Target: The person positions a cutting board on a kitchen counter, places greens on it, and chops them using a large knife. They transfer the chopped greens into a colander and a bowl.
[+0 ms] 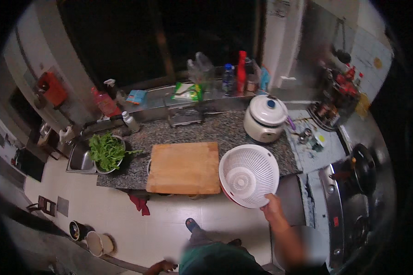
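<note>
My right hand point(271, 208) grips the near rim of a white slotted plastic colander point(248, 176), tilted so its inside shows, with nothing in it. A red edge shows under its lower left side. The colander is at the counter's front edge, right beside a wooden cutting board point(183, 167) that lies bare. My left hand point(164, 266) hangs low at the bottom edge of the view, in dim light. Its fingers look loosely apart and nothing shows in them. Leafy greens point(106, 151) fill a metal bowl point(120, 161) at the counter's left end.
A cream electric pot point(264, 120) with a lid stands behind the colander. Right of it is a stove point(332, 206) with a dark wok point(365, 169). Bottles, including a red one point(241, 73), line the sill. A metal sink point(80, 158) is at far left; buckets point(98, 243) stand below.
</note>
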Tool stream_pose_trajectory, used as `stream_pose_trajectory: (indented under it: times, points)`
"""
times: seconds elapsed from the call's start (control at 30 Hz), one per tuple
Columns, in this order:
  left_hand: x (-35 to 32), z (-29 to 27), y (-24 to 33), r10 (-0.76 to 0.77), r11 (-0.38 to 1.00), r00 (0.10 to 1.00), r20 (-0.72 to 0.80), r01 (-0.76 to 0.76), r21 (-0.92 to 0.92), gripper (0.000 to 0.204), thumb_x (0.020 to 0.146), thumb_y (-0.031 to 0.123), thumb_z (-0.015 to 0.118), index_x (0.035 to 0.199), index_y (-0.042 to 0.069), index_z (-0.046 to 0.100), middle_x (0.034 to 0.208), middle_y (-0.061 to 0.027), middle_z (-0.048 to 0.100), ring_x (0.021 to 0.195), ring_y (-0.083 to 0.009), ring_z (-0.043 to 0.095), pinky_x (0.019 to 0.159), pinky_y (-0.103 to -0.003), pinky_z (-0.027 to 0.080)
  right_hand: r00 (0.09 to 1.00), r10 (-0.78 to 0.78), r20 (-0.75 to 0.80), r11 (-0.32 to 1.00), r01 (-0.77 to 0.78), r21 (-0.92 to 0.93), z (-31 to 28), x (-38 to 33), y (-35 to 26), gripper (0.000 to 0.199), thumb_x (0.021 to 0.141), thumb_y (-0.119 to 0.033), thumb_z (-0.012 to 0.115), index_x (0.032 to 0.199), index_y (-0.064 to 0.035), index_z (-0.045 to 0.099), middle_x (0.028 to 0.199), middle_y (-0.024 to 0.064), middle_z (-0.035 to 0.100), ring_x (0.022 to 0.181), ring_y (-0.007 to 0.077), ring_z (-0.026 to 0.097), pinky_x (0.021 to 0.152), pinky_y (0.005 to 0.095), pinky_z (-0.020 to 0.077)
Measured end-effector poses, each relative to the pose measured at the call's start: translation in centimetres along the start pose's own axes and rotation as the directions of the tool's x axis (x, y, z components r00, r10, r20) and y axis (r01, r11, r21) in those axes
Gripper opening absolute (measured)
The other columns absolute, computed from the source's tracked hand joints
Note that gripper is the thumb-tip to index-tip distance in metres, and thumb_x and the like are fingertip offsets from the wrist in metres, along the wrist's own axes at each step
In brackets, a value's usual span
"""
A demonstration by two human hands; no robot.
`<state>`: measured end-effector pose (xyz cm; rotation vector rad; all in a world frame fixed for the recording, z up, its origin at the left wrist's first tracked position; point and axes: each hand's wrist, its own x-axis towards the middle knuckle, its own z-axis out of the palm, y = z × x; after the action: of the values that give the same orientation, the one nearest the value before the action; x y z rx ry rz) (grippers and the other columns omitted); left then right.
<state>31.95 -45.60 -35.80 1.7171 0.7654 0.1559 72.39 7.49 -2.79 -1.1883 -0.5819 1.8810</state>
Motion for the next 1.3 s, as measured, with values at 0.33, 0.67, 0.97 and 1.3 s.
stream_pose_trajectory:
  times: [0.33,0.67,0.97,1.3]
  points:
    - [0.1,-8.8,6.1,-0.931,0.33,0.331,-0.153,0.588,-0.738,0.039,0.075,0.028,0.065,0.108,0.007,0.061,0.106,-0.0149,0.062,0.096,-0.0286,0.061,0.081,-0.042,0.05,0.977,-0.136,-0.163,0.989,0.123,-0.087,14.2,26.4,5.7,0.024,0.093,-0.014,0.044,0.11,-0.0001,0.053,0.082,0.0116,0.062,0.052,0.0199,0.057,0.043,0.0285,0.0487]
    - [-5.2,-7.3,4.9,-0.86,0.503,0.346,-0.375,0.694,-0.515,0.035,0.08,0.033,0.061,0.105,0.008,0.062,0.104,-0.017,0.062,0.095,-0.0301,0.061,0.081,-0.039,0.049,0.949,-0.185,-0.256,0.982,0.166,-0.095,19.6,31.1,5.7,0.035,0.091,-0.026,0.056,0.119,-0.0058,0.05,0.099,0.0078,0.06,0.075,0.0176,0.062,0.06,0.0246,0.0544]
    - [-14.5,-43.8,14.9,-0.459,0.671,-0.169,-0.872,0.578,-0.465,0.037,0.076,0.008,0.064,0.112,0.009,0.059,0.101,-0.0136,0.061,0.091,-0.0311,0.059,0.079,-0.038,0.049,0.996,-0.033,0.078,0.875,0.067,-0.479,17.5,24.4,12.8,0.041,0.091,-0.03,0.056,0.122,-0.0061,0.045,0.101,0.0069,0.053,0.087,0.0154,0.055,0.069,0.028,0.048]
    - [-24.5,-64.8,4.1,-0.265,0.191,0.584,-0.767,0.812,0.552,0.07,0.082,0.016,0.053,0.145,0.019,0.023,0.15,-0.009,0.024,0.139,-0.0303,0.021,0.111,-0.052,0.018,0.6,0.03,0.8,0.272,0.765,-0.584,50.5,13.8,24.1,0.052,0.076,-0.021,0.072,0.121,-0.0022,0.051,0.121,0.0165,0.049,0.113,0.0324,0.048,0.097,0.0383,0.0397]
